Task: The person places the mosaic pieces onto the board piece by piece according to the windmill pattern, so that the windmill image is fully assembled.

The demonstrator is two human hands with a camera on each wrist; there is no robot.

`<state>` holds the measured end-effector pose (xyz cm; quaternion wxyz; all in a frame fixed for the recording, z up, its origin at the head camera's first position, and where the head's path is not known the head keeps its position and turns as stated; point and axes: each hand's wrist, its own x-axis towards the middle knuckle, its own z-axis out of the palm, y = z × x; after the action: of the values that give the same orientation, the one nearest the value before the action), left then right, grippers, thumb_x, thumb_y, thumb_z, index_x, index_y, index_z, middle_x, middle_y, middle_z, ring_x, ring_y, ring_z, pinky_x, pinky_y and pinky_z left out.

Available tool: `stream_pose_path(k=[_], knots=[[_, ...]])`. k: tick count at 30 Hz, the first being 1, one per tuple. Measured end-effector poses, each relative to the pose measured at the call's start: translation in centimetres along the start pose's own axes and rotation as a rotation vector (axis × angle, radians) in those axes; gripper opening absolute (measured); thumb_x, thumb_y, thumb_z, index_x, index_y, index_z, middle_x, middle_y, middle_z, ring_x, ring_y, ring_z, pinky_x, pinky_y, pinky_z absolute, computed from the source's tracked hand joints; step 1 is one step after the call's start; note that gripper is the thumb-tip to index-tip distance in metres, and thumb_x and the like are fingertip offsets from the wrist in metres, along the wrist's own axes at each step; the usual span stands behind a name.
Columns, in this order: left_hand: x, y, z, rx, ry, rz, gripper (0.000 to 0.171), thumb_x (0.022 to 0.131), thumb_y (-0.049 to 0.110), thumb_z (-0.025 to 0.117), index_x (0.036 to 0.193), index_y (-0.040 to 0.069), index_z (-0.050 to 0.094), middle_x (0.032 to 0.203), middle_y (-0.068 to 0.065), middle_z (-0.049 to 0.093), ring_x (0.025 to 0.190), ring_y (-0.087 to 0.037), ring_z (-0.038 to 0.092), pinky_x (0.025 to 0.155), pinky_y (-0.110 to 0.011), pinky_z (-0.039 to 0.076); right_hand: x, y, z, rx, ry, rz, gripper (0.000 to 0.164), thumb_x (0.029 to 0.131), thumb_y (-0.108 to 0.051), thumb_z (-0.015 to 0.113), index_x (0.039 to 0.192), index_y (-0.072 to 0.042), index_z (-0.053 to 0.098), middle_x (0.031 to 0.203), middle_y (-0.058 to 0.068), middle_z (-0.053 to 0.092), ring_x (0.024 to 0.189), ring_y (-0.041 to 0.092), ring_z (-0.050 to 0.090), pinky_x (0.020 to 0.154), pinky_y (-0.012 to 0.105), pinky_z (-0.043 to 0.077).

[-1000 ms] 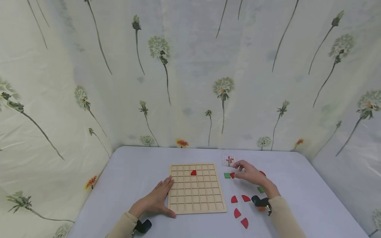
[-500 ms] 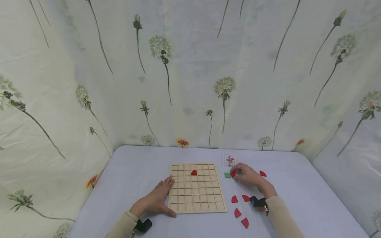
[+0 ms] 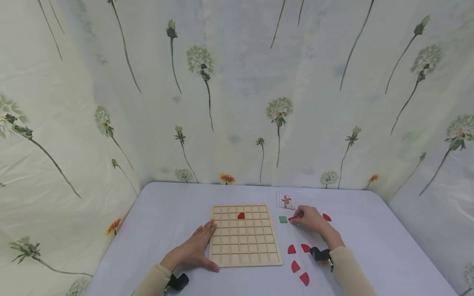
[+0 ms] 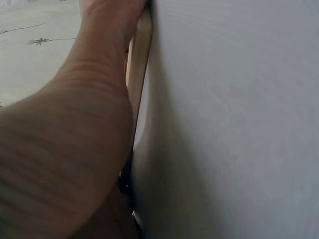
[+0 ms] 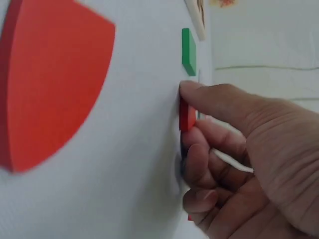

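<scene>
My left hand (image 3: 194, 248) rests with straight fingers along the left edge of a wooden grid board (image 3: 246, 236), thumb near its front left corner. One red quarter-circle piece (image 3: 241, 216) sits in a cell of the second row from the back. Right of the board, my right hand (image 3: 310, 220) pinches another red quarter-circle piece (image 5: 187, 115) between thumb and fingers, close over the table. A green square piece (image 3: 283, 219) lies just left of those fingers. The left wrist view shows mostly forearm and the board's pale side (image 4: 139, 59).
A printed pattern card (image 3: 286, 201) lies behind the green square. Several red quarter-circles (image 3: 295, 266) are scattered in front of my right hand, and another red piece (image 3: 327, 217) lies to its right. An orange piece (image 3: 325, 262) shows partly under the right wrist camera. A floral curtain (image 3: 237, 102) stands behind the table.
My right thumb and fingers have closed on the red quarter-circle beside the green square. That piece has tilted and shifted slightly right, away from the square. My left hand has stayed still.
</scene>
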<state>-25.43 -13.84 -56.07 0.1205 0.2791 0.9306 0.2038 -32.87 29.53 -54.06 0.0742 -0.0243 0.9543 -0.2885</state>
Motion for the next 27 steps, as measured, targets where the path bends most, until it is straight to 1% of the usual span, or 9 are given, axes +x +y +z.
stream_pose_path(k=[2, 6, 12, 20, 27], knots=[[-0.04, -0.01, 0.04, 0.001, 0.002, 0.003, 0.137, 0.058, 0.079, 0.071, 0.155, 0.003, 0.010, 0.164, -0.013, 0.002, 0.151, -0.025, 0.006, 0.123, -0.047, 0.010, -0.32, -0.35, -0.05, -0.003, 0.009, 0.027, 0.026, 0.080, -0.027, 0.078, 0.089, -0.009, 0.061, 0.081, 0.003, 0.061, 0.077, 0.019, 0.053, 0.068, 0.028, 0.048], [-0.14, 0.17, -0.09, 0.006, 0.002, -0.002, 0.137, 0.058, 0.079, 0.071, 0.155, 0.003, 0.011, 0.164, -0.013, 0.002, 0.151, -0.025, 0.006, 0.123, -0.046, 0.009, -0.75, -0.99, -0.26, -0.014, 0.009, 0.053, 0.027, 0.082, -0.025, 0.077, 0.088, -0.006, 0.060, 0.079, 0.005, 0.060, 0.075, 0.019, 0.051, 0.065, 0.028, 0.046], [-0.11, 0.21, -0.18, 0.004, 0.000, -0.001, 0.136, 0.059, 0.078, 0.071, 0.155, 0.003, 0.010, 0.164, -0.013, 0.002, 0.151, -0.026, 0.006, 0.123, -0.047, 0.009, -0.59, -0.61, 0.15, -0.012, 0.025, 0.088, 0.028, 0.082, -0.028, 0.077, 0.088, -0.007, 0.059, 0.079, 0.005, 0.059, 0.075, 0.019, 0.052, 0.064, 0.027, 0.045], [-0.15, 0.07, -0.13, 0.015, 0.012, 0.013, 0.136, 0.059, 0.077, 0.072, 0.155, 0.002, 0.010, 0.163, -0.014, 0.003, 0.151, -0.026, 0.007, 0.123, -0.047, 0.010, -0.86, -0.58, 0.38, 0.004, 0.050, 0.084, 0.033, 0.081, -0.031, 0.078, 0.091, -0.006, 0.059, 0.081, 0.006, 0.059, 0.075, 0.020, 0.051, 0.063, 0.027, 0.045], [-0.06, 0.01, -0.04, 0.012, 0.007, 0.010, 0.136, 0.059, 0.078, 0.072, 0.155, 0.003, 0.010, 0.164, -0.013, 0.003, 0.151, -0.025, 0.007, 0.123, -0.047, 0.009, -0.82, -0.72, -0.42, -0.025, 0.021, 0.080, 0.046, 0.077, -0.041, 0.079, 0.098, -0.005, 0.059, 0.084, 0.006, 0.060, 0.077, 0.020, 0.052, 0.064, 0.028, 0.046]])
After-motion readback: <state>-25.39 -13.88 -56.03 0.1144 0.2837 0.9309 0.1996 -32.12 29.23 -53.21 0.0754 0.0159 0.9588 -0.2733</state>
